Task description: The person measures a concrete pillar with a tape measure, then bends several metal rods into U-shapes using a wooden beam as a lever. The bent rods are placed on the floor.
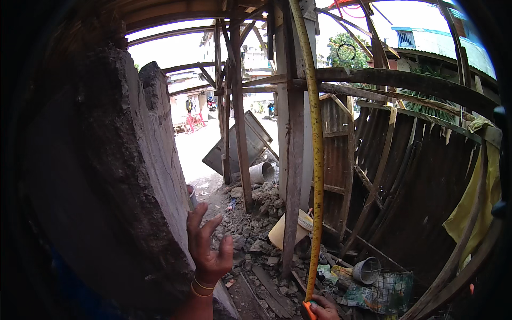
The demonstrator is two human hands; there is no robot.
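My right hand is closed around an orange tape measure at the lower edge. From it a long yellow blade runs up past the wooden posts and out at the top of the view. The blade bows slightly, and its far end is not visible. My left hand is raised beside the broken edge of a concrete wall, fingers apart and holding nothing. Whether its fingertips touch the wall I cannot tell. Thin bands circle the left wrist.
Wooden posts and a horizontal beam stand ahead. Rubble covers the ground, with a cream-coloured container, a white bucket and a grey bucket. Rusty corrugated sheets and a yellow cloth are at right.
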